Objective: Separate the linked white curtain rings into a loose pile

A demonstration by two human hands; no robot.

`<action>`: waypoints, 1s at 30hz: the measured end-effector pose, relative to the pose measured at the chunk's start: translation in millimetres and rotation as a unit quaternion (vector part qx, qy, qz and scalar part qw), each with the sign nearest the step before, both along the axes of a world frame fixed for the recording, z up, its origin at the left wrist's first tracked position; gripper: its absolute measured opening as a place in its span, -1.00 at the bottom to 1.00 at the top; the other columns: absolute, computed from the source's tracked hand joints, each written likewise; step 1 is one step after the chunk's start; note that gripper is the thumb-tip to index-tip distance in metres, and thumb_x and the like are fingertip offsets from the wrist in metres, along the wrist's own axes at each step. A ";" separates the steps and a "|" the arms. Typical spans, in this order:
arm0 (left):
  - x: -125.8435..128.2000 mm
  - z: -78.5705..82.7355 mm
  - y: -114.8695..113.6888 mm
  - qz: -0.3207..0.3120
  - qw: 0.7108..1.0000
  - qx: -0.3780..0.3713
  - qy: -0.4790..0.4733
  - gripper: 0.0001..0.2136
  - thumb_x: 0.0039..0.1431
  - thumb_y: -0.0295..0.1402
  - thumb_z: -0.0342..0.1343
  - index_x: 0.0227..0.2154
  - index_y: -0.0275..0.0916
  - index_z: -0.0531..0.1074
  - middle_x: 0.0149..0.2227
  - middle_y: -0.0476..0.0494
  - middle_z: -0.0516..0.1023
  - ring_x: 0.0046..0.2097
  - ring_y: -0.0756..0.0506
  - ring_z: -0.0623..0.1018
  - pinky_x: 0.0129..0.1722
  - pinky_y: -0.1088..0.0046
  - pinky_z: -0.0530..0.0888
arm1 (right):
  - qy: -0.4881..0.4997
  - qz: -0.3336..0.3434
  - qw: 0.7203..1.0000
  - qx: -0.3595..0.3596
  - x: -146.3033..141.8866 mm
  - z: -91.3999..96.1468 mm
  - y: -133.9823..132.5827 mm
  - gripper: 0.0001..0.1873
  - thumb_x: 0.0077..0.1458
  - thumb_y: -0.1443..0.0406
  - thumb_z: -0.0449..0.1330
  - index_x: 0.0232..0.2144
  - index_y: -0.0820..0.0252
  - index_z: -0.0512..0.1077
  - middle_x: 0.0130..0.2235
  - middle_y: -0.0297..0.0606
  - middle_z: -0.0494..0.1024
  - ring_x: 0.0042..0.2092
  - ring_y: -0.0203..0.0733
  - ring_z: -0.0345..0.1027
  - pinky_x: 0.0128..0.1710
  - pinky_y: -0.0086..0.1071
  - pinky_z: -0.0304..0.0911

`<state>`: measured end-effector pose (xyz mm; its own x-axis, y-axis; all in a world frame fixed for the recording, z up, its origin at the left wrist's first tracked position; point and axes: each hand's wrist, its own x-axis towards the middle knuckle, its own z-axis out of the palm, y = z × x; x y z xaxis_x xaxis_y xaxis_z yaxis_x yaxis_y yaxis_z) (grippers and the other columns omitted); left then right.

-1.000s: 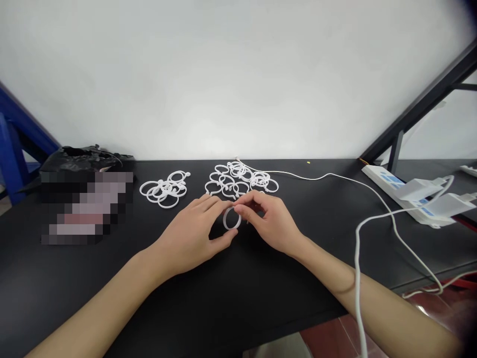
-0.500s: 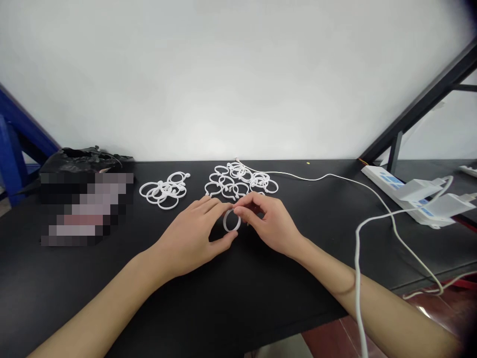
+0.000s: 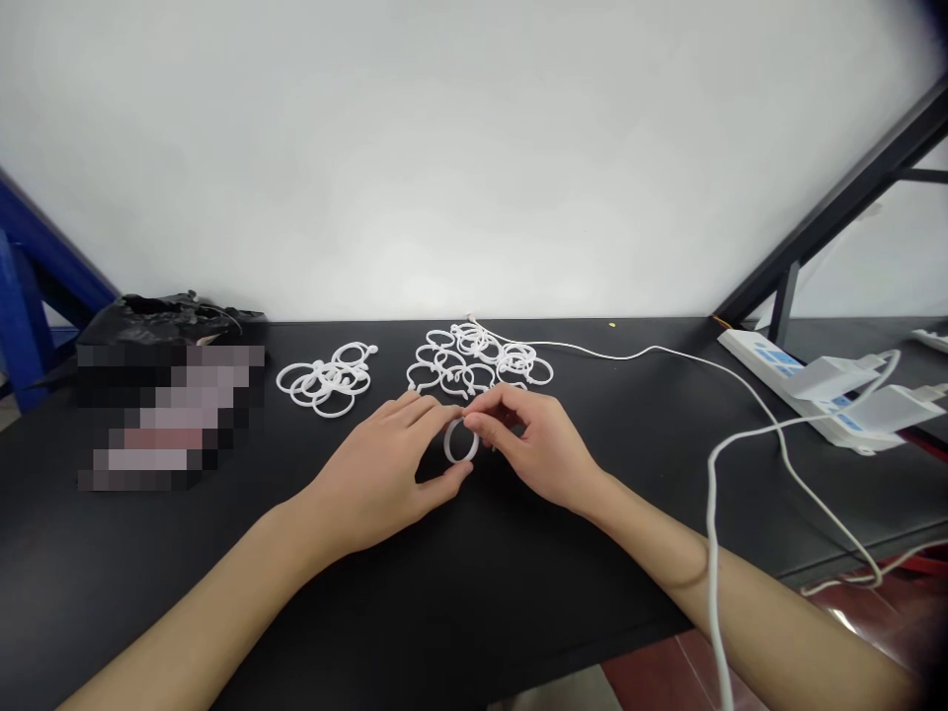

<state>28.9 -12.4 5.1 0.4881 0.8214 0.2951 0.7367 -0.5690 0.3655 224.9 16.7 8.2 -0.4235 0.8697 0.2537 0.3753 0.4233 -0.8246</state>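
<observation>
The right hand (image 3: 537,444) pinches a white plastic ring (image 3: 460,443) at its upper edge, the left hand (image 3: 385,464) curved against it, both much as a moment earlier.

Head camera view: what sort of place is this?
Probably a workshop or assembly room: there's a black-topped workbench, a dark metal frame, a white power strip with cables, and piles of white plastic rings.

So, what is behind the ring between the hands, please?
Behind the ring, past the left hand and right hand, a pile of white rings lies on the black table. The hands cover the pile's near edge, so that part cannot be seen.
</observation>
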 end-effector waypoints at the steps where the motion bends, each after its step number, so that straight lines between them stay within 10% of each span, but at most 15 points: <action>1: 0.0 -0.1 0.1 0.001 1.000 0.001 0.000 -0.79 0.25 -0.22 0.04 -0.14 -0.19 0.38 -0.22 -0.10 0.50 -0.14 -0.16 0.46 0.00 0.14 0.43 | 0.000 0.000 1.000 0.000 0.0 0.0 -0.1 -0.80 0.21 0.13 0.19 -0.32 0.11 0.50 -0.35 -0.36 0.56 -0.40 -0.33 0.37 -0.38 -0.41 0.30; 25: 2.5 -0.3 -0.3 -0.009 1.000 0.000 -0.003 -0.82 0.23 -0.23 0.06 -0.17 -0.17 0.41 -0.24 -0.08 0.51 -0.16 -0.15 0.47 -0.04 0.21 0.46 | 0.010 0.012 1.000 -0.005 -0.5 -4.5 3.6 -0.80 0.23 0.20 0.17 -0.43 0.13 0.42 -0.44 -0.40 0.49 -0.44 -0.35 0.28 -0.39 -0.44 0.24; 30: -11.3 0.8 10.2 0.069 0.995 0.064 -0.012 -0.70 0.25 -0.21 0.02 0.00 -0.17 0.40 -0.13 -0.16 0.50 -0.06 -0.20 0.45 -0.02 0.16 0.44 | -0.028 -0.028 0.999 0.012 0.3 -7.4 8.5 -0.75 0.27 0.10 0.11 -0.13 0.08 0.44 -0.32 -0.36 0.53 -0.33 -0.29 0.36 -0.29 -0.38 0.28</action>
<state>17.6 -2.2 5.9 0.3639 0.8355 0.4118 0.8029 -0.5054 0.3160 225.3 25.1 0.8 -0.3880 0.8865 0.2521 0.4450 0.4197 -0.7911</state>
